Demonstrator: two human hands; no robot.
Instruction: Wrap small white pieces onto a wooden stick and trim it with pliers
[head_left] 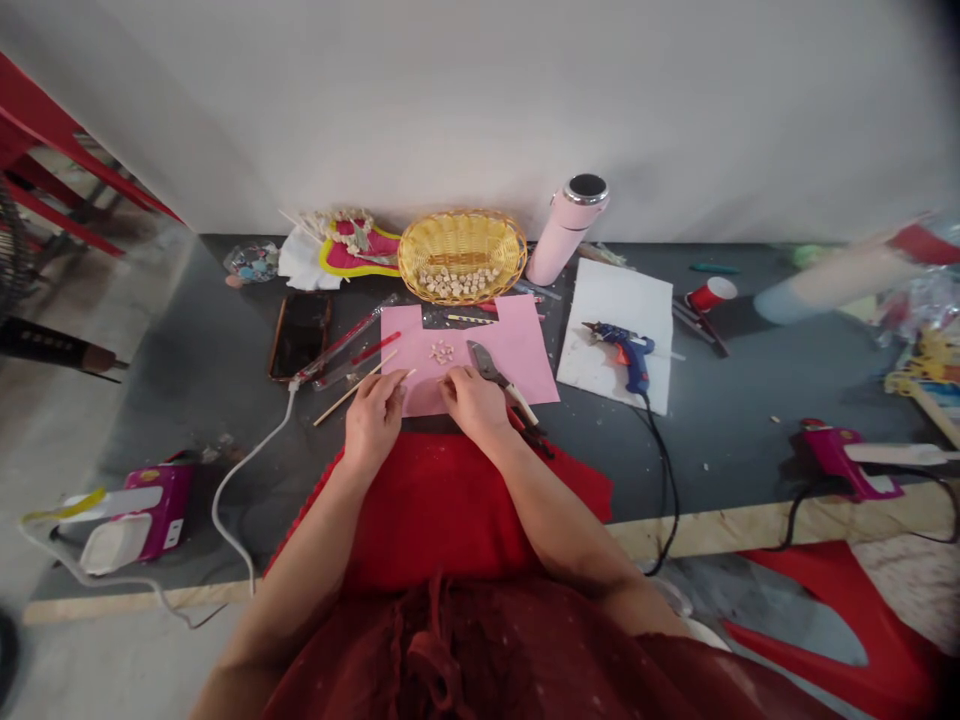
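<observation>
My left hand (375,412) is closed in a pinch at the left edge of a pink sheet (536,360), a small pale stick-like piece (411,373) showing at its fingertips. Over the sheet's middle, my right hand (474,402) has its fingers pressed together; whatever they hold is too small to make out. Just beyond the hands lies a little pile of pale pieces (442,351). Pruning shears (491,370) rest beside my right hand, blades pointing away. A thin wooden stick (341,402) slants past my left hand. Red cloth (442,510) lies under my wrists.
Behind the sheet, a wicker basket (461,235) holds many small pale pieces. A pink flask (566,230) stands beside it. To the right, a blue glue gun (634,355) lies on white paper (622,290), its cord hanging over the edge. A phone (300,335) lies left.
</observation>
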